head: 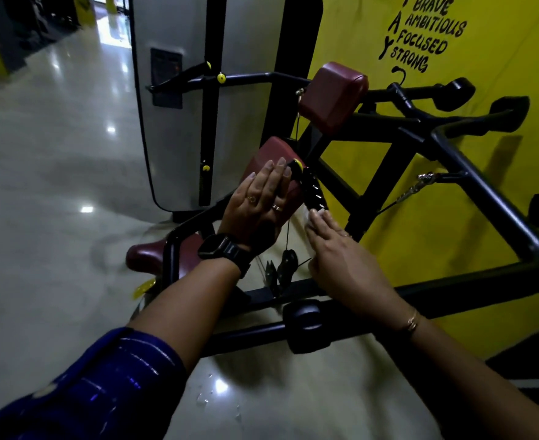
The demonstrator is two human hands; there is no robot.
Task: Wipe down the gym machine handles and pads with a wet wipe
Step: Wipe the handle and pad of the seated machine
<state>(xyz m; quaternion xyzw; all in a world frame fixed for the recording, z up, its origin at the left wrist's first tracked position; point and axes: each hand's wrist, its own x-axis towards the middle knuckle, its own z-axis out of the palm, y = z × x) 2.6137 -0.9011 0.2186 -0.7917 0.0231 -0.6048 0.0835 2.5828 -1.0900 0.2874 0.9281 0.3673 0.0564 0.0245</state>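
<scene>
A dark red pad point(269, 154) of the gym machine sits at the middle of the view. My left hand point(258, 201) lies flat on it with straight fingers, a watch on the wrist. My right hand point(338, 249) reaches just right of that pad, fingers extended, with a bit of white wet wipe point(313, 213) showing at the fingertips against the pad's side. A second red pad point(334, 93) stands higher and further back. A red seat point(144, 255) is low on the left. Black foam handles point(458, 90) stick out at the upper right.
The black tubular frame point(483, 192) runs around my hands and along the yellow wall point(452, 217). A grey weight-stack cover point(179, 106) stands behind the pads. A round black roller point(306, 325) is below my right forearm. Glossy floor point(55, 185) spreads to the left.
</scene>
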